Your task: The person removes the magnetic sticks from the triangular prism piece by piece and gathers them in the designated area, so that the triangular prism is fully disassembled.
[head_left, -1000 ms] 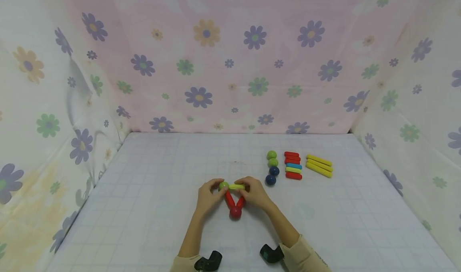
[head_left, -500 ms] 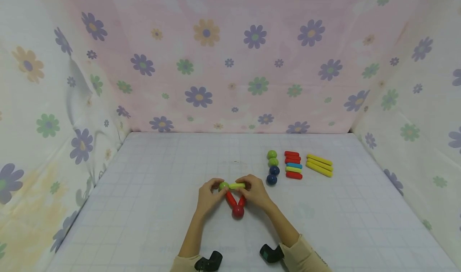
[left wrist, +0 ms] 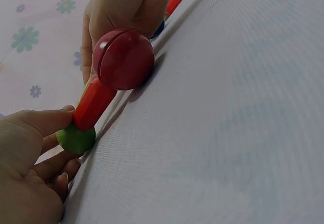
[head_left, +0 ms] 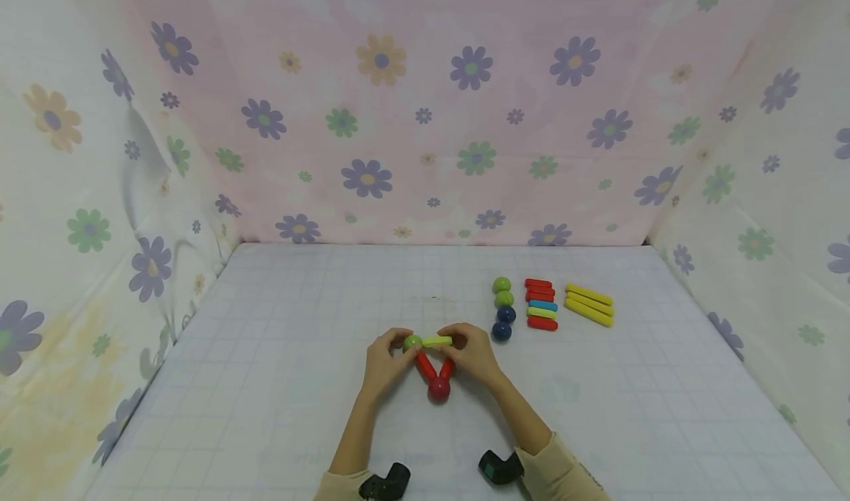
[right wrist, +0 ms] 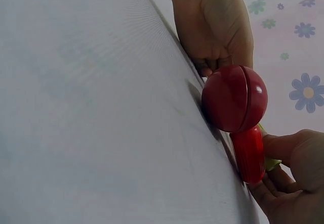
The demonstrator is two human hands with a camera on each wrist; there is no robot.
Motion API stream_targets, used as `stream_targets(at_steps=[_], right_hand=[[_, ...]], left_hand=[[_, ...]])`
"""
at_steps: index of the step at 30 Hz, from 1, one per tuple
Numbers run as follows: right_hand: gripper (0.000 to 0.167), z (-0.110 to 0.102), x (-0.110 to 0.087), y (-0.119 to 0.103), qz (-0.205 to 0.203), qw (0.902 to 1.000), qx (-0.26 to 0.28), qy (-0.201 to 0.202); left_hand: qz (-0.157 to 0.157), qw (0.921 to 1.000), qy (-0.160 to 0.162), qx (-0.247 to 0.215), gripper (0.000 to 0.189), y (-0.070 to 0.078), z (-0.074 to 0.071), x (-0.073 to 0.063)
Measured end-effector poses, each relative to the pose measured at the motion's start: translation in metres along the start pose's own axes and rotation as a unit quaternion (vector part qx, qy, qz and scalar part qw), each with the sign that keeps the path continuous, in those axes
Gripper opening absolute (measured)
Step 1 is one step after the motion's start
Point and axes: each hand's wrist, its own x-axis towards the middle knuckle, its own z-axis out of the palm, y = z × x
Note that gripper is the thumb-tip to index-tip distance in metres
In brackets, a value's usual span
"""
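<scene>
In the head view my left hand (head_left: 385,361) pinches a green ball (head_left: 412,343) between thumb and fingers. A short yellow-green rod (head_left: 434,341) runs rightward from that ball, and my right hand (head_left: 474,355) pinches its other end. Two red rods (head_left: 426,367) spread in a V from a red ball (head_left: 439,389) nearest the body. The left one reaches the green ball, also seen in the left wrist view with the green ball (left wrist: 77,139) under my fingers. The far end of the right red rod (right wrist: 248,155) lies by my right fingers; whether it joins anything is hidden.
To the right behind my hands, green balls (head_left: 503,299) and dark blue balls (head_left: 501,331) stand in a column. Beside them lie several short rods (head_left: 542,313), red, blue and yellow-green, then longer yellow rods (head_left: 588,305). A flowered cloth (head_left: 425,139) encloses the white tabletop (head_left: 279,383).
The red ball and its rods have shifted slightly right. The yellow-green rod's right end has risen a little in my right hand. My left hand keeps its place on the green ball.
</scene>
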Motion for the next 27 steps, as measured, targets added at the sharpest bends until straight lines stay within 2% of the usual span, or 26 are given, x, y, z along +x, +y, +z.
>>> stream_targets(at_steps=[2, 9, 19, 24, 27], right_hand=[[0.023, 0.0, 0.0, 0.0, 0.005, 1.0, 0.004, 0.0], [0.022, 0.0, 0.001, 0.0, 0.015, 0.999, 0.004, 0.042], [0.026, -0.005, 0.002, -0.002, 0.029, 0.9969, 0.073, 0.002], [0.028, -0.017, 0.0, -0.004, 0.044, 0.9964, 0.07, 0.018], [0.028, -0.033, -0.005, -0.017, 0.04, 0.9969, 0.06, 0.03]], left_hand=[[0.0, 1.0, 0.001, 0.002, 0.031, 0.0, 0.0, 0.0], [0.003, 0.9999, -0.011, 0.005, 0.031, 0.0, 0.0, -0.001], [0.017, 0.9998, -0.005, 0.0, 0.03, 0.001, 0.0, -0.001], [0.013, 0.9999, -0.002, 0.007, 0.03, 0.002, -0.001, -0.002], [0.01, 0.9999, 0.0, 0.01, 0.031, 0.001, 0.0, -0.002]])
